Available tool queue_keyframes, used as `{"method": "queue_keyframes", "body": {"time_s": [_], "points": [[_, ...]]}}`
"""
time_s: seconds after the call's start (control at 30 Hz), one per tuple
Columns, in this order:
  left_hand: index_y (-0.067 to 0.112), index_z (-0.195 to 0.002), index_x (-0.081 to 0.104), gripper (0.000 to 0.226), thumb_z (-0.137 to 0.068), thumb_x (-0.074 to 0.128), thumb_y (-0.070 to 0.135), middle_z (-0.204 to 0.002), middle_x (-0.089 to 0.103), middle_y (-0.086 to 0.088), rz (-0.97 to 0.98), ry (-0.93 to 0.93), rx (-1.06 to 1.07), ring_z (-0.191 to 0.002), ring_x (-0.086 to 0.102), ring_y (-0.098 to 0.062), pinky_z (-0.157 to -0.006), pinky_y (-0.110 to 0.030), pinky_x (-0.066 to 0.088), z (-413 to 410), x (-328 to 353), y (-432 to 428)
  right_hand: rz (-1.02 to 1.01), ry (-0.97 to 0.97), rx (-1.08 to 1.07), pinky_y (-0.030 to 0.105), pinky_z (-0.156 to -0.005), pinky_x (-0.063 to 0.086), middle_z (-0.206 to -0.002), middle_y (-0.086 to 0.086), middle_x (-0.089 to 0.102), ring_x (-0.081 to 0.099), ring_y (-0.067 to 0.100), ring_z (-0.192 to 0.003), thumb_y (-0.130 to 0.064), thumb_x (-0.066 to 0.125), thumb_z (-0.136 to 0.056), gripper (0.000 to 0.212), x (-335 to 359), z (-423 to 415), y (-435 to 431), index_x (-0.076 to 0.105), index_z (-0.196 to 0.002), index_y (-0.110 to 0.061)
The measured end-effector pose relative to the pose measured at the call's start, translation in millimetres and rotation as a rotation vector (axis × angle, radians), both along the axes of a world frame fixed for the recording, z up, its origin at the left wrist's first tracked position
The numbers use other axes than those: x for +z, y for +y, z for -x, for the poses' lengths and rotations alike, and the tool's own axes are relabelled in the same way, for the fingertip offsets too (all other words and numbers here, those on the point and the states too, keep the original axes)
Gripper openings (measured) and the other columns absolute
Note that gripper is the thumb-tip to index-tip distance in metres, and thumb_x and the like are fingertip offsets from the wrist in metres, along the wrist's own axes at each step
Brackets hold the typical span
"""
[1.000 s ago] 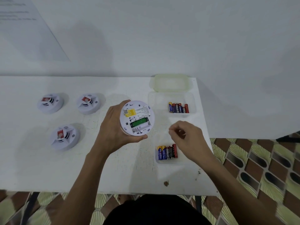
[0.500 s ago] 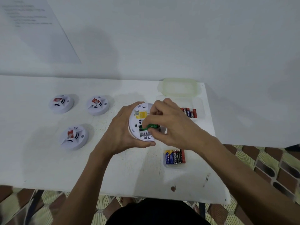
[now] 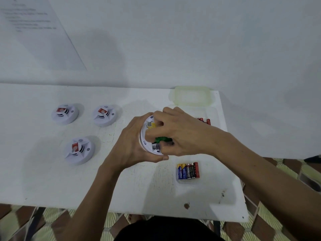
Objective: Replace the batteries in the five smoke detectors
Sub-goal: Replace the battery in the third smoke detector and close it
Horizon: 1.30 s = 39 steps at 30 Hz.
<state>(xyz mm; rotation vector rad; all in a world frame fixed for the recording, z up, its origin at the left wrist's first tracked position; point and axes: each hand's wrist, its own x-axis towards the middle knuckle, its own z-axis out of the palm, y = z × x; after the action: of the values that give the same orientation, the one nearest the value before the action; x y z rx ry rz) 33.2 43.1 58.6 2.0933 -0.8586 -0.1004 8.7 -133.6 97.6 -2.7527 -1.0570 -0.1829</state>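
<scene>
My left hand (image 3: 132,145) grips a white smoke detector (image 3: 147,136), tilted with its back and yellow label toward me. My right hand (image 3: 182,134) lies over its green battery compartment (image 3: 161,140), fingers curled in and pinching a small dark blurred object, apparently a battery (image 3: 169,144). Three more white detectors lie face up on the left: two at the back (image 3: 65,113) (image 3: 104,115) and one nearer (image 3: 79,150). A small clear tray with several batteries (image 3: 188,171) sits just below my right hand.
A second clear tray with red batteries (image 3: 204,120) is partly hidden behind my right wrist, its pale lid (image 3: 191,97) behind it. The white table (image 3: 52,180) ends close on the right; patterned floor lies below. A paper sheet (image 3: 34,32) hangs on the wall.
My right hand has moved from beside the near battery tray up onto the back of the detector and now covers its compartment. My left hand keeps holding the detector.
</scene>
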Motion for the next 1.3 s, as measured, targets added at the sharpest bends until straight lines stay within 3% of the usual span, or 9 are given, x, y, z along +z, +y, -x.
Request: {"method": "queue_keyframes", "body": {"time_s": [0.1,0.2,0.33,0.47,0.57,0.77,0.93,1.07,1.3], "points": [[0.035,-0.131,0.033,0.083,-0.065,0.049,0.082,-0.124,0.034,0.032,0.045,-0.012,0.052,-0.114,0.026,0.029,-0.094,0.006,0.017,6.6,-0.6,-3.5,-0.021,0.012,0.031,0.031,-0.065,0.029,-0.086,-0.006,0.037,0.035,0.017,-0.072,-0.022,0.058,-0.075,0.015,0.2,-0.7,-1.6,0.057,-0.089,-0.027],[0.061,-0.125,0.026,0.076,-0.058,0.045,0.091,-0.121,0.028,0.057,-0.005,0.031,-0.015,-0.112,0.025,0.033,-0.093,0.005,0.021,-4.2,0.6,-2.8,-0.160,0.071,0.039,0.024,-0.068,0.028,-0.084,-0.011,0.038,0.036,0.016,-0.071,-0.015,0.061,-0.079,0.013,1.9,1.3,-5.9,0.055,-0.089,-0.020],[0.076,-0.122,0.012,0.082,-0.050,0.047,0.094,-0.123,0.016,0.061,-0.063,0.008,0.020,-0.114,0.018,0.035,-0.096,-0.005,0.024,-8.2,-5.6,-0.9,-0.436,0.194,-0.090,0.020,-0.066,0.040,-0.082,-0.002,0.053,0.048,0.017,-0.075,-0.005,0.063,-0.082,0.012,4.7,11.1,-14.7,0.057,-0.090,-0.011],[0.055,-0.117,0.034,0.075,-0.053,0.071,0.065,-0.115,0.037,0.054,-0.002,-0.020,0.021,-0.105,0.038,0.029,-0.086,0.005,0.028,-7.0,2.8,-3.9,-0.779,0.275,-0.251,0.030,-0.068,0.051,-0.080,0.001,0.059,0.057,0.017,-0.072,0.001,0.067,-0.083,0.020,1.8,33.9,-31.5,0.055,-0.089,-0.013],[0.062,-0.115,0.038,0.074,-0.052,0.075,0.053,-0.111,0.044,0.050,0.060,-0.045,-0.009,-0.102,0.044,0.025,-0.082,0.004,0.031,-6.7,6.8,-6.5,-0.899,0.358,-0.438,0.027,-0.072,0.055,-0.081,0.004,0.059,0.062,0.021,-0.073,0.003,0.066,-0.085,0.022,-14.5,57.7,-50.5,0.057,-0.096,-0.014],[0.063,-0.115,0.040,0.075,-0.053,0.078,0.045,-0.113,0.048,0.044,0.091,-0.048,-0.033,-0.104,0.047,0.022,-0.083,0.004,0.032,-7.6,2.2,-16.3,-0.623,0.593,-0.834,0.018,-0.063,0.055,-0.079,-0.005,0.066,0.066,0.007,-0.069,-0.017,0.068,-0.089,0.018,-76.4,91.7,-73.3,0.061,-0.095,-0.032],[0.038,-0.134,0.039,0.096,-0.050,0.077,0.066,-0.130,0.048,0.023,0.022,-0.007,0.014,-0.120,0.045,0.003,-0.100,-0.021,0.039,-12.5,-21.3,-14.9,-0.481,0.609,-0.965,0.027,-0.066,0.054,-0.078,0.002,0.068,0.065,0.016,-0.071,-0.018,0.066,-0.091,0.012,-112.2,95.8,-66.4,0.063,-0.102,-0.021],[0.065,-0.114,0.036,0.072,-0.054,0.075,0.053,-0.110,0.047,0.045,0.046,-0.042,0.005,-0.102,0.046,0.021,-0.084,0.003,0.031,-4.8,0.2,-24.8,-0.420,0.615,-0.999,0.034,-0.069,0.054,-0.081,0.006,0.068,0.065,0.021,-0.072,-0.017,0.063,-0.093,0.016,-125.4,91.5,-63.6,0.062,-0.108,-0.015],[0.067,-0.114,0.035,0.073,-0.053,0.073,0.056,-0.110,0.045,0.049,0.083,-0.056,0.000,-0.101,0.044,0.023,-0.084,0.005,0.029,-4.5,2.7,-24.2,-0.373,0.646,-0.979,0.028,-0.078,0.053,-0.096,0.008,0.071,0.066,0.018,-0.082,-0.021,0.060,-0.095,0.024,-122.3,86.2,-68.4,0.065,-0.117,-0.012]]}}
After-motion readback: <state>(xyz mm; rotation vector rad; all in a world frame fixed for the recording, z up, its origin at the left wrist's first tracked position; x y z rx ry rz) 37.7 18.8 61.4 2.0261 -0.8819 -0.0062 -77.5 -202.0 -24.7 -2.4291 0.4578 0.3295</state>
